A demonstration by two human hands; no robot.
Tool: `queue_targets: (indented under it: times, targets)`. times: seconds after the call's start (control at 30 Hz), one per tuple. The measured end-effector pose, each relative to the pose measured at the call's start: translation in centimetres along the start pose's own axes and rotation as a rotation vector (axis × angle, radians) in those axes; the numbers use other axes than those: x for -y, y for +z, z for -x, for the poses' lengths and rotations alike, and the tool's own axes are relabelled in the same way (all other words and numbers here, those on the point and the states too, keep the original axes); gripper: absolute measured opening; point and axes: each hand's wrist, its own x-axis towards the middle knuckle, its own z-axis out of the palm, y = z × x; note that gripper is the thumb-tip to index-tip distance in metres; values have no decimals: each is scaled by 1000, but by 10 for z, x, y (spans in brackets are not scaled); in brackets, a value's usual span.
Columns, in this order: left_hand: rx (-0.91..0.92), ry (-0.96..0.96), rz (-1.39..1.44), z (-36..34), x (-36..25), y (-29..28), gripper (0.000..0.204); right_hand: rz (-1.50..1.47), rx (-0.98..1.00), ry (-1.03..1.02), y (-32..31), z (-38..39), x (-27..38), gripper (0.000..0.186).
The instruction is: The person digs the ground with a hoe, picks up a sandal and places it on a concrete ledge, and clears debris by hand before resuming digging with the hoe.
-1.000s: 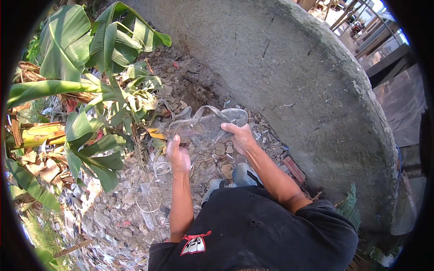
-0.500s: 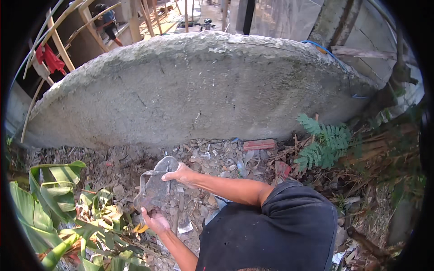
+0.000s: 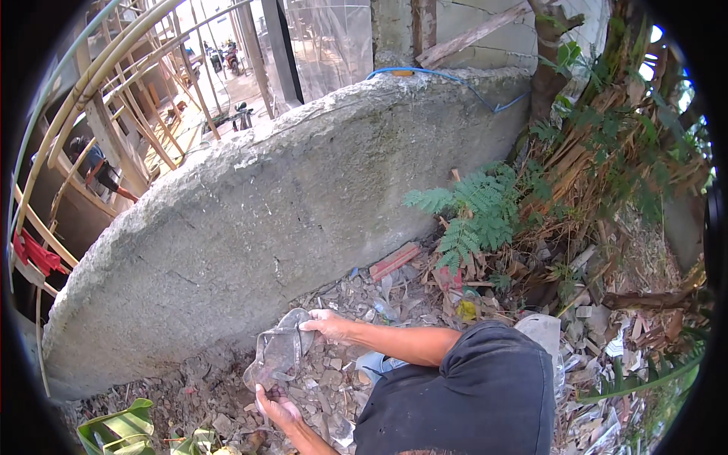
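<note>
Rough grey concrete wall [image 3: 227, 250] sweeps across the head camera's view, from the lower left of the frame to the upper right, above rubble-strewn ground [image 3: 331, 379]. Compared with a second earlier, the view has swung round: broad banana leaves that crowded the left now show only as a green leaf clump [image 3: 125, 425] at lower left, and one feathery green plant [image 3: 478, 208] stands right of centre. One worn, see-through grey sandal [image 3: 280, 353] remains between the person's two hands, now left of centre in the lower half instead of mid-frame. Its upper end is pinched by the right hand [image 3: 324, 324], thumb on top; the left hand [image 3: 282, 413] is at the lower end, but whether it grips or merely supports cannot be told. One black shirt [image 3: 462, 394] blocks the ground at lower centre, while the plant covers part of the wall's foot. One red brick [image 3: 394, 262] lies beside the wall. One blue cord [image 3: 440, 74] trails along its top; at far left are one red cloth [image 3: 36, 254] and one other person [image 3: 97, 167].
</note>
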Motion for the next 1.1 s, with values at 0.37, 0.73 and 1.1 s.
queue_targets:
  times: [0.37,0.73,1.1]
  targets:
    - [101,-82,17,5,-2,-7,13,-99,31,83,-3,30,21,29]
    - [-111,-8,223,41,-33,-69,14,-48,325,154,72,11,3,34]
    - [-276,88,233,62,-51,-103,17,102,433,227,114,7,-12,34]
